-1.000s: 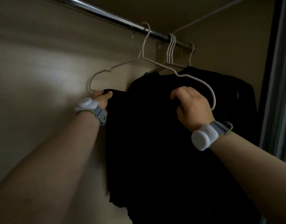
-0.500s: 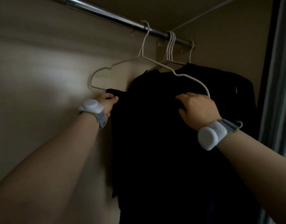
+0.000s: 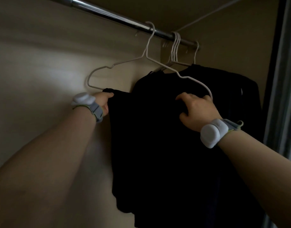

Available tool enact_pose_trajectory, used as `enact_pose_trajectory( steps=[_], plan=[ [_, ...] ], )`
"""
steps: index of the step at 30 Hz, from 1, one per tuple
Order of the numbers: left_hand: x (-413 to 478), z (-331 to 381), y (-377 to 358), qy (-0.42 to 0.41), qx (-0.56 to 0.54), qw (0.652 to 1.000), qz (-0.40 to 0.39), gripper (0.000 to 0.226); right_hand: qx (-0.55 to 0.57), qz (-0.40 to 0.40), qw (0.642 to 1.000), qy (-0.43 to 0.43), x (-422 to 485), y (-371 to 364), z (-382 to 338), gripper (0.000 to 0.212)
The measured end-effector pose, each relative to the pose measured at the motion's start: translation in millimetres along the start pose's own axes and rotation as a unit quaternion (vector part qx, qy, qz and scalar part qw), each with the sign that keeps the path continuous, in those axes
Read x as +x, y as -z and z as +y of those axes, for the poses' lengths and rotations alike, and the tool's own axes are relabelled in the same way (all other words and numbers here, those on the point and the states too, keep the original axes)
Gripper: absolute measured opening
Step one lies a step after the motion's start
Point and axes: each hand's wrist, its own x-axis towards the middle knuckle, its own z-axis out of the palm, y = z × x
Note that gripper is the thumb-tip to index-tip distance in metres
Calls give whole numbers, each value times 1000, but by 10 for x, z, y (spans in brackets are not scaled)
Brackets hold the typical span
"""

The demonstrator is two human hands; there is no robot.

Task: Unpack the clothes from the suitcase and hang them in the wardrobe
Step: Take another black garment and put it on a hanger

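A black garment [image 3: 154, 137] hangs folded over the bottom bar of a white wire hanger [image 3: 125, 62], whose hook sits on the metal wardrobe rail [image 3: 108, 14]. My left hand [image 3: 104, 102] pinches the garment's left top edge at the hanger bar. My right hand [image 3: 197, 109] grips the cloth at the hanger's right end, fingers curled into the fabric. Both wrists wear white bands.
Several more white hangers [image 3: 175, 46] hang further right on the rail, carrying dark clothes [image 3: 232, 89] behind the garment. The beige back wall [image 3: 42, 71] is to the left. A dark door frame [image 3: 273, 79] stands at the right edge.
Both hands have shifted slightly right along the hanger bar with the garment, and my right hand has spread lower over the cloth. The hanger stays on the rail.
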Motion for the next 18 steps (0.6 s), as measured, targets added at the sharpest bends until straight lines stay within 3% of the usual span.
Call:
enact_pose_trajectory(
  steps=[3, 5, 7, 10, 13, 18],
  plan=[
    [57, 7, 86, -5, 30, 999, 36, 42, -84, -31, 996, 22, -44, -39, 56, 62],
    [122, 31, 166, -50, 78, 994, 63, 35, -101, 0, 995, 3, -43, -37, 19, 61],
    [156, 57, 299, -114, 108, 983, 97, 44, -119, 7, 993, -17, -49, -47, -4, 62],
    [204, 4, 535, -140, 58, 981, 120, 43, -163, 8, 985, -51, -42, -79, 8, 62],
    [174, -236, 605, -93, 3, 991, 91, 35, -172, 29, 982, -70, -35, -115, -41, 65],
    [-4, -463, 336, 34, -59, 997, -26, 38, -182, 40, 981, -55, 40, -103, -142, 69]
  ],
)
